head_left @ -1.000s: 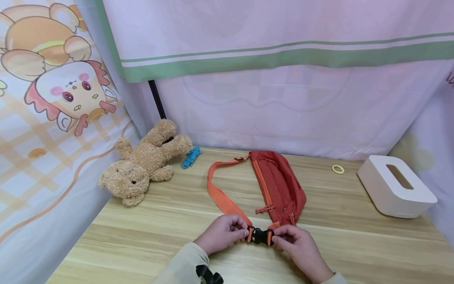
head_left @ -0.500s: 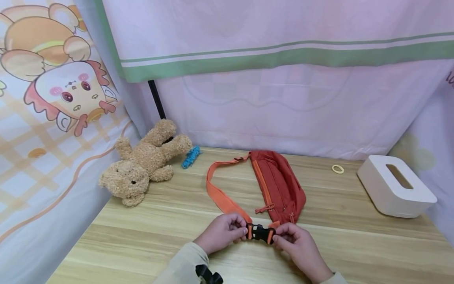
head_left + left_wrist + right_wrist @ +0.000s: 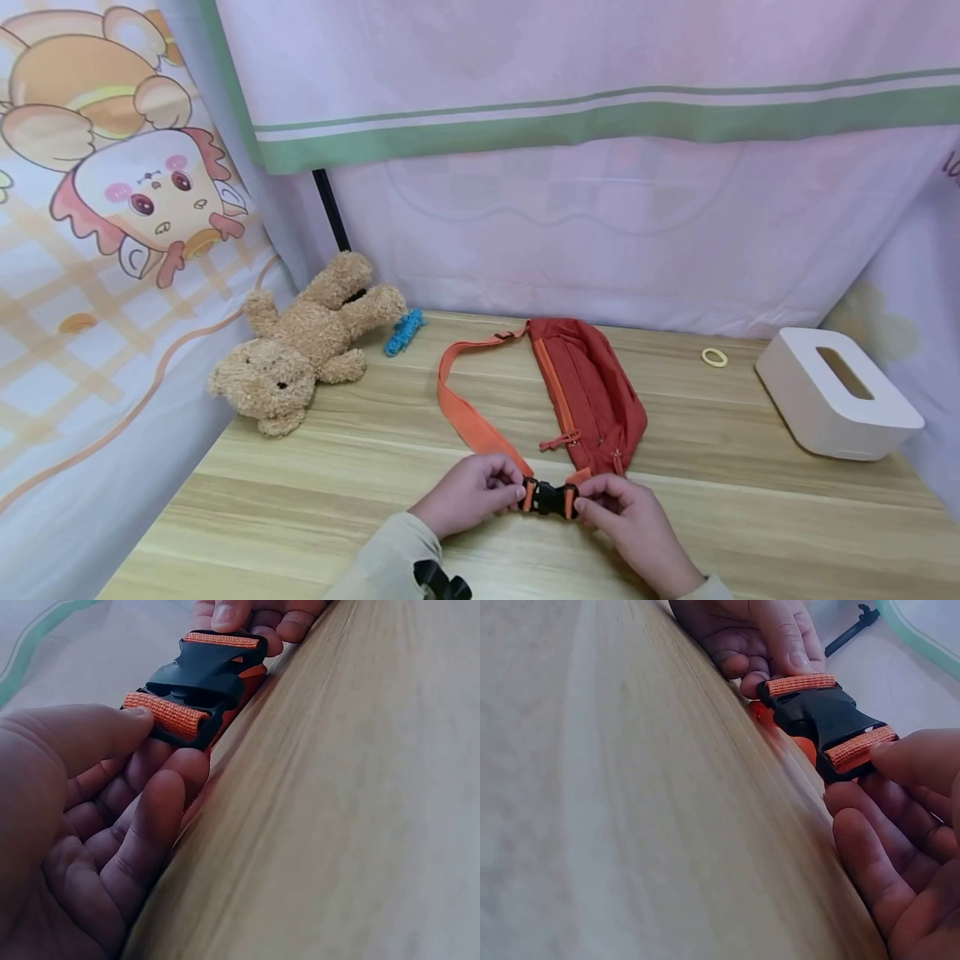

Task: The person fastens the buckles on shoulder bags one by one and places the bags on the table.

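Note:
A red waist bag (image 3: pixel 588 392) lies on the wooden table, its orange strap (image 3: pixel 468 417) looping out to the left. At the near end of the loop is a black side-release buckle (image 3: pixel 550 499), its two halves joined. My left hand (image 3: pixel 476 493) pinches the buckle's left end between thumb and fingers, where orange webbing (image 3: pixel 166 712) threads through. The opposite end is pinched by my right hand (image 3: pixel 637 525), thumb on the webbing (image 3: pixel 861 747) in the right wrist view. Both wrist views show the buckle (image 3: pixel 199 671) held just off the tabletop.
To the left a brown teddy bear (image 3: pixel 307 337) lies on its back beside a blue cord bundle (image 3: pixel 404 332). A pale yellow ring (image 3: pixel 715 357) and a white tissue box (image 3: pixel 836 396) are at the right. Curtains (image 3: pixel 562 233) enclose the table's back and sides.
The buckle rose slightly and tilted half a second ago, then came back down level. Both hands keep their hold at its two ends; the bag has hardly moved.

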Available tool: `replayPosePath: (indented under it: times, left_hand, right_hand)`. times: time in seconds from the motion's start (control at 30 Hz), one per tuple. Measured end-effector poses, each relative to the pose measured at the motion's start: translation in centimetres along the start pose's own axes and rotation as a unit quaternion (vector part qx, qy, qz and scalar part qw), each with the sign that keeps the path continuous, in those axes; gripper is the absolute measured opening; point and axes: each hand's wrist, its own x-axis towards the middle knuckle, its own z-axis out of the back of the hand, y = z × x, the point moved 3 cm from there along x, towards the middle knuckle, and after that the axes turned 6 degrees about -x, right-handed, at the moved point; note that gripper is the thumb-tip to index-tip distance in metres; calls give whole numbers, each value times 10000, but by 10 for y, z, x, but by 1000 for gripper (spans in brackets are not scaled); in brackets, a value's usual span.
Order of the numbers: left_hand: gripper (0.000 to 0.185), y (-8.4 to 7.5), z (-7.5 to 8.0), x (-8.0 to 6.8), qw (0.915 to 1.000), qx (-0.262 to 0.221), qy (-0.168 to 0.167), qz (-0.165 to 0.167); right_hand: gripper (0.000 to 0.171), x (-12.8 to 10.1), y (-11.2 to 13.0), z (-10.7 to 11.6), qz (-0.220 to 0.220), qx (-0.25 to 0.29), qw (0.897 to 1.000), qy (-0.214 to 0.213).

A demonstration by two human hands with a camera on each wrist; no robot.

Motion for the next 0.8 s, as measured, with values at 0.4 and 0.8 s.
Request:
replayPosePath:
  times: [0.4, 0.8]
  left_hand:
    - [8, 3, 1, 0, 9996, -199, -192, 33]
    - [10, -2, 1, -1, 9993, -328, -116, -103]
  right_hand:
    - [13, 0, 1, -1, -69, 139, 9998, -105]
    - [16, 1, 0, 0, -213, 157, 9996, -134]
